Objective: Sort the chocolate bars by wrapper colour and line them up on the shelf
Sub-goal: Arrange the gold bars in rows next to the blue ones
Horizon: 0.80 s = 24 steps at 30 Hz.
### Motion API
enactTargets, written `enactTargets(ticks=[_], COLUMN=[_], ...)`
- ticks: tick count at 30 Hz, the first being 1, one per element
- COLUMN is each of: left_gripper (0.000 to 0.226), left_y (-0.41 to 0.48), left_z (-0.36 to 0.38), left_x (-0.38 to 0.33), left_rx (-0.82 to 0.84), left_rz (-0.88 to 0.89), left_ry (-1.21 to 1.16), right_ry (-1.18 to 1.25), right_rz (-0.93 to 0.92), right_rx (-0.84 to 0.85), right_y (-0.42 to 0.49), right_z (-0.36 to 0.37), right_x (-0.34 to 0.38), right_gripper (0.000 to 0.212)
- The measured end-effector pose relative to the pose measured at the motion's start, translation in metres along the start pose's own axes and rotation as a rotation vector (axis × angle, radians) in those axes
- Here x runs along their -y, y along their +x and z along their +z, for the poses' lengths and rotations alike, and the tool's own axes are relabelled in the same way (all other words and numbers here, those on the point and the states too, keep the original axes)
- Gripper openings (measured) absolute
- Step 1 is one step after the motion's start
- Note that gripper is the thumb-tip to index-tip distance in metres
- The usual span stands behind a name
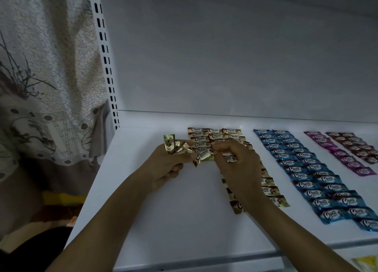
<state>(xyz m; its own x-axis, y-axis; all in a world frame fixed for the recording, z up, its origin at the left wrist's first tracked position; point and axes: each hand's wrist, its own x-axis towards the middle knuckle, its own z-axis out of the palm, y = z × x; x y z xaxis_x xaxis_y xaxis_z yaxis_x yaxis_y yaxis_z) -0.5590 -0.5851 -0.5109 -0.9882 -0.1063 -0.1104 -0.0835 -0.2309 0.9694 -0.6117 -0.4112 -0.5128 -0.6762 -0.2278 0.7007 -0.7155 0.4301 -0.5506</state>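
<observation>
— Where is there open room on the shelf point(163, 220)?

— The left part lies bare, from the slotted upright point(106, 67) and the left edge across to the gold rows point(206, 137), and forward to the front lip. To the right come the blue rows point(306, 169), then a pink row point(345, 159) and a brown row point(357, 145), with narrow bare lanes between colours. The blue rows reach nearly to the front edge.

— And the hands?

— Both are over the gold rows. The left hand point(163, 165) has its grip clenched round a fanned bunch of gold bars point(174, 146). The right hand point(239, 169), fingers curled, grasps a single gold bar point(230, 158), and its forearm hides part of the gold rows.

— Anything between them?

— One more gold bar point(204, 158); which hand holds it I cannot tell.
</observation>
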Motion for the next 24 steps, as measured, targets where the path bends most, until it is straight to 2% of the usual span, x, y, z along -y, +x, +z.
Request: enactTargets(ticks=[2,5,8,11,16,19,21,24], left_gripper=[0.032,0.032,0.032,0.029,0.018,0.010,0.008,0.015], left_y=[0.001,0.002,0.002,0.002,0.014,0.015,0.015,0.014], left_z=[-0.001,-0.003,-0.003,0.000,-0.011,-0.016,-0.015,-0.011], left_x=[0.000,0.000,0.001,0.002,0.007,0.009,0.010,0.011], left_rx=[-0.028,-0.023,0.013,-0.015,-0.473,-0.515,-0.506,-0.487], left_rz=[0.025,0.032,0.015,0.015,0.178,0.255,0.280,0.289], left_ry=[-0.002,0.003,0.032,0.035,0.166,0.176,0.213,0.243], right_ry=[-0.173,-0.445,-0.482,-0.490,-0.628,-0.745,-0.711,-0.668], right_rz=[-0.190,-0.572,-0.702,-0.717,-0.553,-0.476,-0.432,-0.390], right_rx=[0.017,0.047,0.017,0.062,0.265,0.489,0.609,0.622], right_y=[0.002,0.006,0.010,0.011,0.009,0.002,0.000,-0.002], right_z=[0.000,-0.002,-0.007,-0.011,-0.007,0.005,0.004,-0.005], right_x=[-0.004,-0.011,-0.012,-0.014,-0.016,-0.016,-0.012,-0.004], right_gripper=[0.024,0.032,0.024,0.018,0.015,0.017,0.013,0.027])
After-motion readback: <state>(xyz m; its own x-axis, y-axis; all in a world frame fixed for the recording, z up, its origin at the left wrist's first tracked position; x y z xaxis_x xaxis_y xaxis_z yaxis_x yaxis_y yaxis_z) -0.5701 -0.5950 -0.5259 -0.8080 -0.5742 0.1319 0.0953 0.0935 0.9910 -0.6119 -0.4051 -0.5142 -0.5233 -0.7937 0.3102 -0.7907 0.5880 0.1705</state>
